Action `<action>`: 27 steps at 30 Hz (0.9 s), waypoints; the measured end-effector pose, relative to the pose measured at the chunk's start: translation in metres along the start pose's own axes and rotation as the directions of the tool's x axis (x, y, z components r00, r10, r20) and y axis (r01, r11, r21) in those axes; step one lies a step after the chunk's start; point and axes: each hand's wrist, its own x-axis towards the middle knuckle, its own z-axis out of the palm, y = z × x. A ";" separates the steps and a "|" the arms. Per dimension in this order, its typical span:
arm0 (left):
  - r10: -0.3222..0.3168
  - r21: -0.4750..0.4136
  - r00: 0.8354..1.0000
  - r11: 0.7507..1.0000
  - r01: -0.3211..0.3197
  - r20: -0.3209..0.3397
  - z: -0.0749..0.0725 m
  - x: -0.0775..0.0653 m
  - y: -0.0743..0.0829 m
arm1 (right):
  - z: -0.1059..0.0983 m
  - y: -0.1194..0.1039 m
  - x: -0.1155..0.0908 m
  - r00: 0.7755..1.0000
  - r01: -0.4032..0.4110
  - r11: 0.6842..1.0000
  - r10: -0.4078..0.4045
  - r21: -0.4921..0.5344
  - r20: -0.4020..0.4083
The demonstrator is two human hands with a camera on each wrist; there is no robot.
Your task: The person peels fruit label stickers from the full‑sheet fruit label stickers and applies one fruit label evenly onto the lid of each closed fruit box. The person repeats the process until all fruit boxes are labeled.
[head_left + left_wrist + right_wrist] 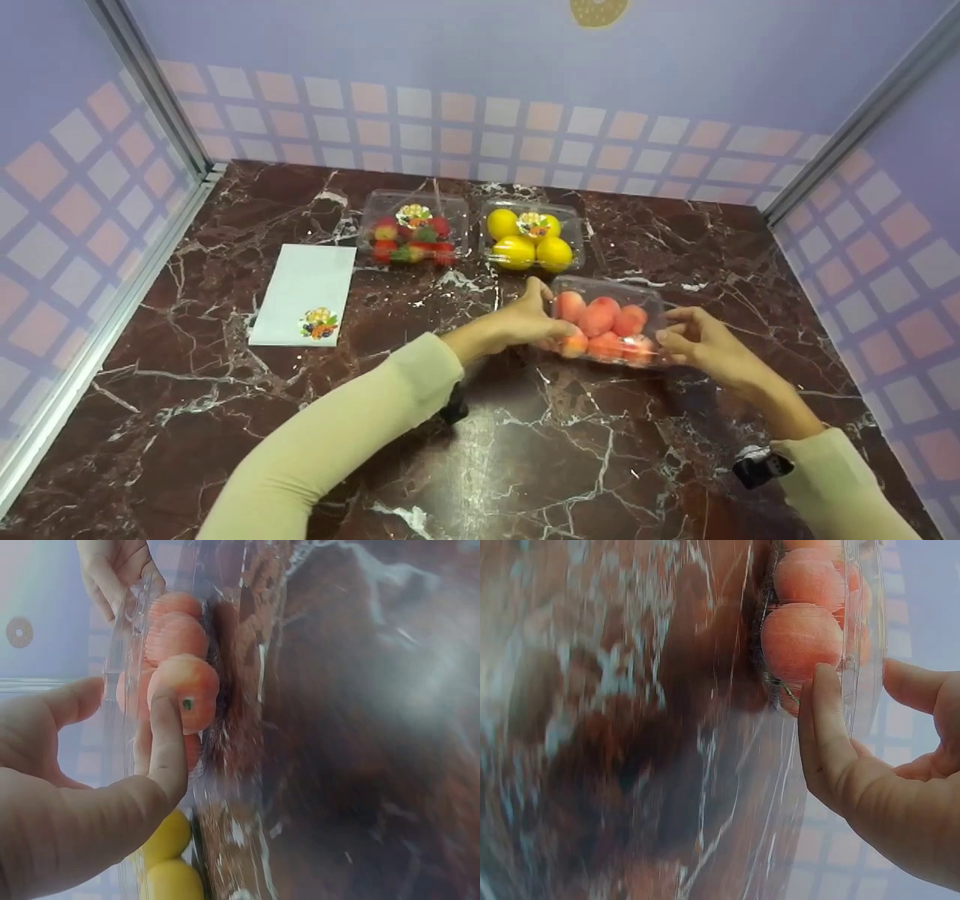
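A clear plastic box (651, 298) of peaches (598, 318) sits on the right half of the table, between both hands. My left hand (526, 321) grips its left end; in the left wrist view a finger lies along the wall in front of a peach (184, 690) and the thumb is at the lid's edge. My right hand (703, 343) holds the right end, its fingers (829, 709) against the side wall and its thumb near the lid rim. Behind it, a box of lemons (517, 253) and a box of strawberries (412, 251) stand side by side.
A white card (306, 289) with a fruit picture lies at the left on the dark marbled table (570, 465). Checkered lilac panels (480, 127) wall in the back and both sides. Fruit stickers mark the lids of the two rear boxes.
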 end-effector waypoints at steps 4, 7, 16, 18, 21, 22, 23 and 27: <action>-0.025 -0.014 1.000 1.000 0.025 0.011 -0.013 -0.010 -0.005 | 0.016 -0.006 0.003 1.000 -0.001 1.000 0.001 0.006 0.007; -0.039 -0.027 0.999 0.999 0.040 0.020 -0.023 -0.019 -0.009 | 0.029 -0.011 0.005 1.000 0.006 0.999 -0.007 0.037 0.012; -0.066 -0.080 0.998 0.995 0.067 0.012 -0.051 -0.040 -0.022 | 0.062 -0.026 0.015 1.000 0.028 0.995 -0.029 0.096 0.007; -0.068 -0.083 0.998 0.994 0.068 0.002 -0.056 -0.044 -0.024 | 0.068 -0.029 0.018 0.999 0.036 0.995 -0.038 0.097 0.010; -0.065 -0.076 0.998 0.995 0.064 -0.007 -0.065 -0.050 -0.026 | 0.078 -0.034 0.023 0.999 0.045 0.993 -0.047 0.109 0.012; -0.063 -0.076 0.998 0.995 0.063 -0.006 -0.068 -0.052 -0.027 | 0.081 -0.036 0.025 0.999 0.047 0.992 -0.049 0.113 0.014; -0.063 -0.076 0.998 0.995 0.062 -0.005 -0.071 -0.054 -0.028 | 0.084 -0.037 0.026 0.998 0.052 0.992 -0.054 0.117 0.016; -0.058 -0.078 0.998 0.995 0.058 -0.002 -0.082 -0.061 -0.032 | 0.095 -0.042 0.031 0.997 0.062 0.988 -0.067 0.139 0.027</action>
